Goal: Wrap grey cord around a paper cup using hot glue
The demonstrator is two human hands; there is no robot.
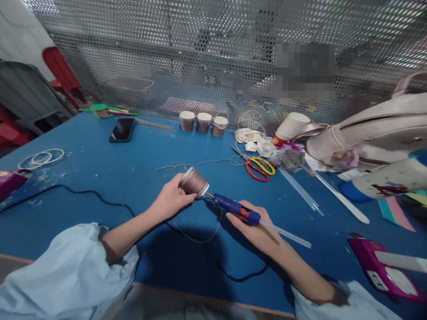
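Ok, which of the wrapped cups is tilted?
The held cup, in the left hand, with the glue gun's tip near its rim. The left cup, middle cup and right cup stand upright by the mesh.

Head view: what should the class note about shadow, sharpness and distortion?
In the head view, a broad shadow darkens the table; the cup and glue gun look fairly sharp; a pixelated block hides part of the mesh; the bag at the right looks stretched, probably by a wide lens.
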